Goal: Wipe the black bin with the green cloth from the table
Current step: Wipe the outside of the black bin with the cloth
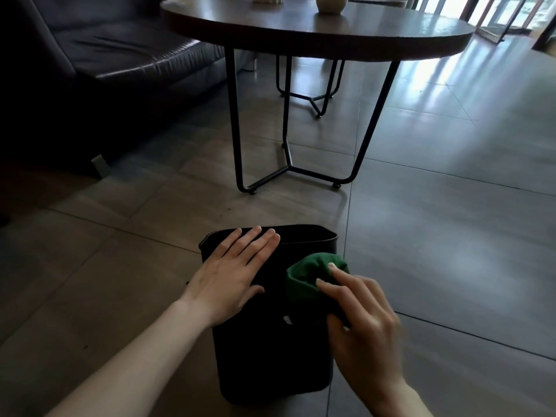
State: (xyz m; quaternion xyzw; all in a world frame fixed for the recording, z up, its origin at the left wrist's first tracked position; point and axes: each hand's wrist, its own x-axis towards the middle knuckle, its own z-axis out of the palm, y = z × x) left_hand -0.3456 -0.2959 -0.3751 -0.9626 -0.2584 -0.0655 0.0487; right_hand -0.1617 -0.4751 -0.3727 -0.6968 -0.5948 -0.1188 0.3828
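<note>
Grey floor tiles [451,236] lie bare on either side of both hands, with a round table [316,28] beyond them. Left hand [231,278] rests flat, fingers spread, on the black bin [264,350]. Right hand [361,314] pinches the bunched green cloth [307,275] against the bin's near wall, just beside the left. Dark bin's surface detail is hard to read.

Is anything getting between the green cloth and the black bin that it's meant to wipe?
Nothing visible. The right hand presses the bunched green cloth straight onto the black plastic bin, while the left hand lies flat on the bin beside it, clear of the cloth.
</note>
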